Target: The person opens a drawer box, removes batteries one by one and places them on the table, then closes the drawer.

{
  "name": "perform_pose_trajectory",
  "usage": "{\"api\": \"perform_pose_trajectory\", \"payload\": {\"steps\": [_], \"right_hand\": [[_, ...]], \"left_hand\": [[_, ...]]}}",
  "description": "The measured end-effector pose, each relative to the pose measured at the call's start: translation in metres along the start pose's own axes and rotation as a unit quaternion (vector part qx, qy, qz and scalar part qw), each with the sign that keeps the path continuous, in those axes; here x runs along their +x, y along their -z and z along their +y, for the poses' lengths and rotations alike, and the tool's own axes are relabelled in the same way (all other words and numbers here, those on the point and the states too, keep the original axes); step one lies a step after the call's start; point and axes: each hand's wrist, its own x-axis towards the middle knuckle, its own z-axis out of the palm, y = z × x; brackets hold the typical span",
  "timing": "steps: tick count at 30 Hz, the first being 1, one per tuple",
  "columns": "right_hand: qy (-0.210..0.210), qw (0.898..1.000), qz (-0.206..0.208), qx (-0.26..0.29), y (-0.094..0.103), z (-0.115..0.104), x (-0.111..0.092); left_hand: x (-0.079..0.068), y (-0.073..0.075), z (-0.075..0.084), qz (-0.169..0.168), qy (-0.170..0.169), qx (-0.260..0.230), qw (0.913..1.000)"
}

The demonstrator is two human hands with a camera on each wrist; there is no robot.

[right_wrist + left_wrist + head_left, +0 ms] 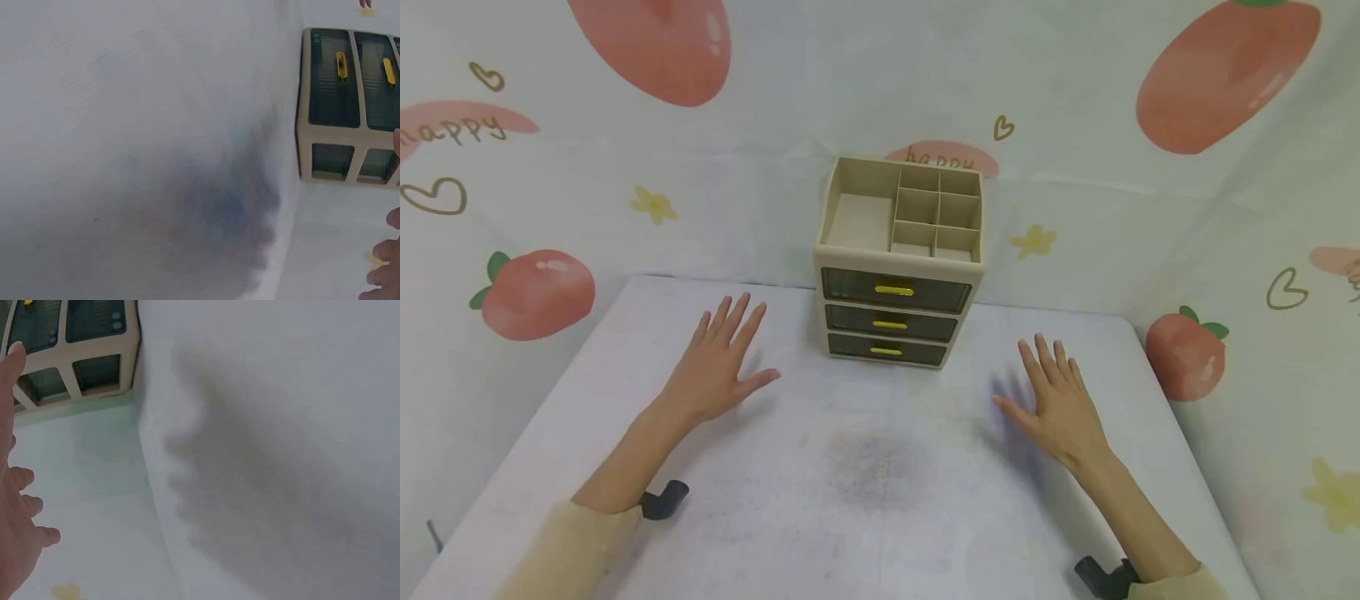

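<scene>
A beige drawer organizer (898, 260) stands upright at the back middle of the white table. Three dark, see-through drawers with yellow handles fill its front, all pushed in, and its top is split into several compartments. To the left of it, my left hand (718, 367) hovers over the table with fingers spread, holding nothing. My right hand (1062, 410) is likewise spread over the table on the organizer's right, apart from it and with nothing in it. Both wrist views show the organizer (100, 353) from its sides, with fingers (390, 253) at the frame edge.
The white table (880, 533) has a greyish smudge in its middle. A fabric backdrop (760, 142) printed with fruit, hearts and flowers hangs behind and beside it. A black wrist strap piece (664, 500) sits on the left forearm, another (1105, 577) on the right.
</scene>
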Motion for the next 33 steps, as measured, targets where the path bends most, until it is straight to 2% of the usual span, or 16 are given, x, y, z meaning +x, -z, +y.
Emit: {"api": "perform_pose_trajectory", "payload": {"steps": [11, 15, 19, 22, 27, 33], "right_hand": [[0.032, 0.995, 0.091, 0.033, 0.011, -0.019, 0.005], [0.053, 0.991, 0.112, 0.049, 0.012, -0.027, 0.009], [0.065, 0.986, 0.132, 0.073, 0.017, -0.033, 0.012], [0.075, 0.983, 0.131, 0.106, 0.019, -0.038, 0.016], [0.073, 0.976, 0.104, 0.177, 0.024, -0.051, 0.026], [0.065, 0.971, 0.061, 0.224, 0.033, -0.063, 0.043]], "left_hand": [[0.018, 0.014, 0.005, -0.001, -0.019, -0.037, 0.9991], [0.026, 0.024, 0.006, 0.013, -0.023, -0.07, 0.9972], [0.04, 0.031, 0.01, 0.035, -0.037, -0.098, 0.9939], [0.048, 0.035, 0.014, 0.048, -0.044, -0.12, 0.9906], [0.064, 0.042, 0.019, 0.084, -0.059, -0.161, 0.9816], [0.085, 0.047, 0.022, 0.145, -0.077, -0.228, 0.9599]]}}
